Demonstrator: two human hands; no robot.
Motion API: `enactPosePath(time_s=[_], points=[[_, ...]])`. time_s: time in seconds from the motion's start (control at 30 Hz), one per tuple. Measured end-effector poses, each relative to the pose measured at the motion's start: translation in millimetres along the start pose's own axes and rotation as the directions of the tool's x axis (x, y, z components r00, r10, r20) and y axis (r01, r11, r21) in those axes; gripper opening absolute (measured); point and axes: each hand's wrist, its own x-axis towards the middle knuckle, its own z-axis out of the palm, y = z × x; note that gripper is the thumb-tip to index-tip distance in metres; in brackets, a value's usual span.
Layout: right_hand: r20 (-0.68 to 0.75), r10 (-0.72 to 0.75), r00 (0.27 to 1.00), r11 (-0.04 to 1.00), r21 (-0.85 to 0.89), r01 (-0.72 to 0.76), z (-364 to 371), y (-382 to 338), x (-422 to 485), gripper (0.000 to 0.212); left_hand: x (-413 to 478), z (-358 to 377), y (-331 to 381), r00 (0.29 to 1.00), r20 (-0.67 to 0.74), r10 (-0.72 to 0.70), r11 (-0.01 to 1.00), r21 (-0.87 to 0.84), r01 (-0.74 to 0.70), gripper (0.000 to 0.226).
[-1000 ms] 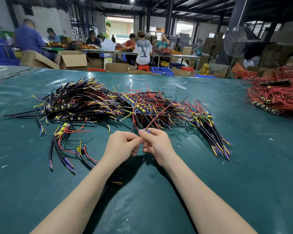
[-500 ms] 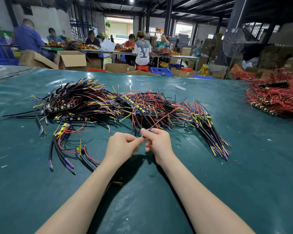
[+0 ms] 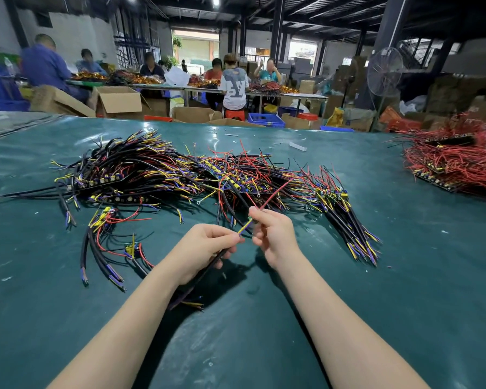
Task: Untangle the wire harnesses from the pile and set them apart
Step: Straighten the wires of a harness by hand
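A tangled pile of black, red, yellow and purple wire harnesses spreads across the green table. My left hand grips one black-sheathed harness whose tail runs back under my wrist. My right hand pinches that harness's small end and a red wire that leads up into the pile. A short yellow wire stretch spans the gap between my two hands. A few separated harnesses lie at the near left.
A second pile of red wire harnesses lies at the far right. A fanned bundle of black harnesses sits right of my hands. Beyond the table are cardboard boxes, a standing fan and several seated people.
My hands have drawn slightly apart and toward me, pulling the black harness out of the pile. Its sheathed tail now shows under my left wrist.
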Motion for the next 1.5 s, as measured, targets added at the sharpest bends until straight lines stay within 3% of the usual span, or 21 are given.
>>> enactPosePath(time_s=[0.13, 0.33, 0.5, 0.6, 0.8, 0.93, 1.07, 1.17, 1.2, 1.27, 1.33, 1.4, 1.5], points=[[-0.130, -0.028, 0.991, 0.996, 0.076, 0.039, -17, -8, 10, 0.031, -3, 2, 1, 0.999, 0.033, 0.007, 0.982, 0.189, -0.013, 0.028], [-0.111, -0.066, 0.992, 0.998, 0.008, 0.068, -15, 0, 11, 0.031, -6, 6, 7, 0.994, 0.096, 0.047, 0.982, 0.178, -0.064, 0.033], [-0.313, 0.003, 0.950, 0.992, 0.120, 0.036, -40, -17, 22, 0.027, -9, -11, 2, 0.994, 0.106, -0.040, 0.971, 0.240, 0.014, 0.031], [-0.332, 0.013, 0.943, 0.994, 0.111, 0.025, -51, -22, 26, 0.027, -8, -23, 0, 0.999, 0.039, -0.027, 0.990, 0.141, 0.022, 0.039], [-0.307, 0.036, 0.951, 0.986, 0.168, 0.017, -42, -17, 25, 0.027, -8, -21, 4, 0.989, 0.149, 0.021, 0.996, -0.092, -0.008, 0.022], [-0.323, 0.062, 0.944, 0.981, 0.195, 0.002, -45, -19, 24, 0.025, -7, -23, 4, 0.991, 0.129, 0.034, 0.995, -0.099, -0.021, 0.023], [-0.328, 0.106, 0.939, 0.966, 0.258, -0.020, -44, -23, 22, 0.023, -7, -26, 2, 0.995, 0.096, 0.031, 0.993, -0.112, -0.020, 0.038], [-0.221, 0.213, 0.952, 0.917, 0.380, -0.117, -40, -24, 19, 0.024, -10, -25, 6, 0.979, 0.195, 0.058, 0.977, -0.214, -0.015, 0.027], [-0.186, 0.250, 0.950, 0.898, 0.411, -0.156, -39, -24, 18, 0.025, -12, -25, 8, 0.968, 0.246, 0.055, 0.974, -0.226, 0.002, 0.042], [-0.140, 0.305, 0.942, 0.871, 0.440, -0.216, -38, -25, 17, 0.027, -14, -27, 11, 0.944, 0.330, 0.028, 0.982, -0.187, 0.036, 0.053], [-0.114, 0.315, 0.942, 0.879, 0.410, -0.244, -39, -24, 15, 0.026, -17, -30, 13, 0.890, 0.453, -0.050, 0.993, -0.075, 0.093, 0.042], [-0.090, 0.308, 0.947, 0.891, 0.376, -0.254, -39, -23, 14, 0.024, -20, -31, 14, 0.842, 0.510, -0.177, 0.984, 0.089, 0.153, 0.014], [-0.033, 0.328, 0.944, 0.865, 0.412, -0.286, -40, -25, 13, 0.024, -17, -35, 9, 0.801, 0.505, -0.321, 0.943, 0.253, 0.218, 0.016]])
